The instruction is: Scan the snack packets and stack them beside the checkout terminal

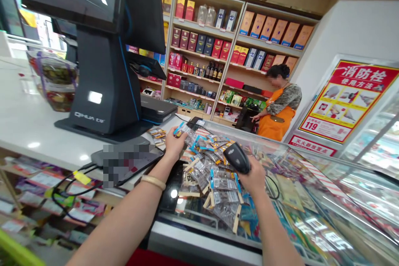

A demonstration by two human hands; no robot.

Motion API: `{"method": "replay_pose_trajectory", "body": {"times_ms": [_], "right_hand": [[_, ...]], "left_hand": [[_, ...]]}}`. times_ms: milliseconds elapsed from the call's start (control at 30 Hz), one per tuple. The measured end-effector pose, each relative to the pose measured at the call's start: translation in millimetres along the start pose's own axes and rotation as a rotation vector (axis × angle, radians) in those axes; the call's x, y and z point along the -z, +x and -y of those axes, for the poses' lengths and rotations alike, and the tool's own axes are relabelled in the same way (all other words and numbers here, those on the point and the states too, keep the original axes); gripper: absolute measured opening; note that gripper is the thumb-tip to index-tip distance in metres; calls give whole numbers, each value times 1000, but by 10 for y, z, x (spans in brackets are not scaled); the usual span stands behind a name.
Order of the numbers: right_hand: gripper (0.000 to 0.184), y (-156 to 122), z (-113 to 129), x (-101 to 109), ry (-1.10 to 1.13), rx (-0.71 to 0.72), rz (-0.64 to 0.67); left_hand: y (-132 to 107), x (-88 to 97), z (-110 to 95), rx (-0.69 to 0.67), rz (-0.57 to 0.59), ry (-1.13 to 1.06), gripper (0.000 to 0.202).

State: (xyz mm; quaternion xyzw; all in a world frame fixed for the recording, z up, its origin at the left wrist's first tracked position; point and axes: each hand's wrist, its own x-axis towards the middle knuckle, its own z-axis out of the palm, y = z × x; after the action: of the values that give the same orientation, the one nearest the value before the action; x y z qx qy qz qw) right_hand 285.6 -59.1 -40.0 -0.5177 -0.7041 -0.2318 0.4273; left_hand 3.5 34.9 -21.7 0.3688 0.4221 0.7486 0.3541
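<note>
My right hand (254, 176) grips a black barcode scanner (237, 158), whose head points left over a pile of small clear snack packets (215, 174). At the pile's far left edge, my left hand (175, 144) is closed on one packet (182, 129) with a blue strip. The heaped packets have blue, orange and cream edges and lie on a glass-topped counter (199, 212). A few more packets (157, 134) lie left of my left hand, on the white counter.
A black checkout terminal (99, 79) stands at the left, with a phone-like device (137, 164) and cables (67, 191) before it. A person in an orange apron (277, 112) stands behind the glass counter, near shelves of boxes (199, 45). A scanner cord (276, 187) loops on the glass.
</note>
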Motion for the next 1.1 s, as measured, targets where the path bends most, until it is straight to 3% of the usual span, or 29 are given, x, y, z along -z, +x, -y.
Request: {"method": "replay_pose_trajectory", "body": {"times_ms": [100,233,367,667,833,933,1100], "right_hand": [[25,-105,-34,-22,-9,50,29],[27,-130,-70,10,-1,45,49],[23,-105,-35,21,27,65,86],[23,-96,87,8,49,81,172],[24,-87,102,9,53,68,181],[24,-102,81,-2,61,78,133],[22,-126,40,-9,84,87,94]], "left_hand": [[-24,-34,-8,-34,-1,-89,41],[-104,-71,-45,-17,168,-119,49],[-188,-89,-79,-10,288,-73,52],[-259,-112,-73,-96,430,44,46],[-258,-123,-48,-61,395,37,49],[-239,-133,-32,38,336,-25,44],[-91,-109,-22,382,7,-377,27]]}}
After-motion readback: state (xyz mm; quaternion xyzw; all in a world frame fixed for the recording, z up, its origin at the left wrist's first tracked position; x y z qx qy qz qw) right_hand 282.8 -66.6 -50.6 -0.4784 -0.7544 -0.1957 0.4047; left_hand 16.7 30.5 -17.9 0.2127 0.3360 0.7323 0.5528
